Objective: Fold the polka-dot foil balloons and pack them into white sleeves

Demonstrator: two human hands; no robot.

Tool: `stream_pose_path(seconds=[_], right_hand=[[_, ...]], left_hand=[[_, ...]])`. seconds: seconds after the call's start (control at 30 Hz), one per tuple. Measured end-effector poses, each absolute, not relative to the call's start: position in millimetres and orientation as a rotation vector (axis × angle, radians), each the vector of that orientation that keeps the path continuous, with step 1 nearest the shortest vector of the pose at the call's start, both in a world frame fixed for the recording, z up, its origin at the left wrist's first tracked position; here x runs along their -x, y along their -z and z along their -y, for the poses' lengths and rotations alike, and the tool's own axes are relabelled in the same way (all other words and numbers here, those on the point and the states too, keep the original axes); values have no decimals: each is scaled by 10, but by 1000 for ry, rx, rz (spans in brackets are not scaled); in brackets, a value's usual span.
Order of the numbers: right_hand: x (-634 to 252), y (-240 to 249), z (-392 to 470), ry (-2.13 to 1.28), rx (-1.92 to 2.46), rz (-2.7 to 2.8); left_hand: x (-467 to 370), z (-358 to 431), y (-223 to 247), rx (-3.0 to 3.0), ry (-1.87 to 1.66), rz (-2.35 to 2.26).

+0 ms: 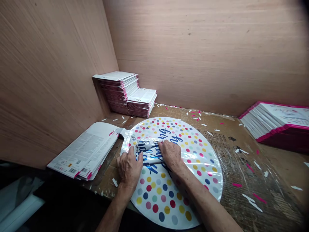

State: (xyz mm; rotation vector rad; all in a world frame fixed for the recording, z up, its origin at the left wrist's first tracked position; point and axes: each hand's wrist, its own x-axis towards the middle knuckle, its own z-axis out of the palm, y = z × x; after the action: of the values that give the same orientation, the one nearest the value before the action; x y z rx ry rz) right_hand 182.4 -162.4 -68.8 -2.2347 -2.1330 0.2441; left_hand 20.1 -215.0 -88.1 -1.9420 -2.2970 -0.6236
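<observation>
"Two bare hands, and what lies between them?"

"A folded foil packet [151, 154] with blue script, resting on a round polka-dot foil balloon [169, 180]. The left hand [129, 167] is at its left edge, the right hand [170, 153] over its right end."

"Are the fingers gripping it?"

"The left thumb and forefinger stand apart, touching that edge. The right fingers curl down onto the foil; I can't tell whether they pinch or only press."

"Which way does it point?"

"Its visible part is slightly longer from side to side, hand to hand; the right hand covers that end. Its lettering runs toward the person. The balloon's neck [124, 132] points left."

"And around it?"

"Just left, a fanned pile of printed cards [84, 149]. Behind, in the corner of the wooden panels [205, 54], a tall card stack [118, 87] beside a shorter one [142, 96]. Well to the right, a pink-edged pile [287, 122]. White scraps [252, 202] and pink scraps [237, 185] dot the cardboard-covered surface [231, 164]."
</observation>
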Motion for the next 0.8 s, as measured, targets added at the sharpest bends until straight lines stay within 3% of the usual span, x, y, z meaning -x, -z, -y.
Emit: stream_pose_path(seconds=[0.2,0.43,0.53,0.7,0.8], right_hand=[[-1783,624,1569,-200,2121,2355],[-1723,413,1296,-156,1762,2547],[-1835,336,1221,-294,1648,2634],[-2194,339,1641,-569,1455,2532],[-2282,399,1985,-757,1391,2313]], left_hand=[[-367,2061,879,2075,655,1982],[-339,1914,1131,2210,499,2045],[-223,1891,1064,2316,728,2115],[-257,1979,748,2340,1467,2429],[-443,2112,574,2500,1691,2320]])
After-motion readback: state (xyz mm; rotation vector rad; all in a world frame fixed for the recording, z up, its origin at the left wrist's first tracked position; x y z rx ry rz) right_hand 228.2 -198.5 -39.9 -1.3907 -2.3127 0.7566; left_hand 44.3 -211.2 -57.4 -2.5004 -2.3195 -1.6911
